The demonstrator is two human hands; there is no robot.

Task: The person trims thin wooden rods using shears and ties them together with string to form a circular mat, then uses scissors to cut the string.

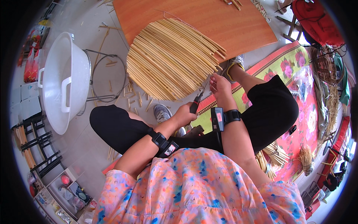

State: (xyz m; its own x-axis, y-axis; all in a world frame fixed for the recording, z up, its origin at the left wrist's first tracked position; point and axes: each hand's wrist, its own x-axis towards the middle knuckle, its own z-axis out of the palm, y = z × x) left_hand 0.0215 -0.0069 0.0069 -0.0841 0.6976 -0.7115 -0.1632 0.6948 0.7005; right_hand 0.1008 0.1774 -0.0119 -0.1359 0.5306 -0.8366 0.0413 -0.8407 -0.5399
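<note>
A round mat of parallel pale reed sticks (167, 56) lies partly over the front edge of the orange wooden board (246, 26). My left hand (184, 114) grips the black-and-red handle of a metal tool (195, 105), which looks like pliers; its thin metal end points up toward the mat's lower right edge. My right hand (220, 86) is just right of that end, below the mat's right rim, with fingers curled together; what they pinch is too small to make out. A thin pink cord (169, 14) runs along the mat's far edge.
At left stand a white plastic basin (59, 86) and a wire ring stand (112, 59), with scattered stick offcuts nearby. On the right are a floral mat (294, 112), reed bundles (276, 153), a red bag (313, 22) and tangled twigs. My legs frame the work area.
</note>
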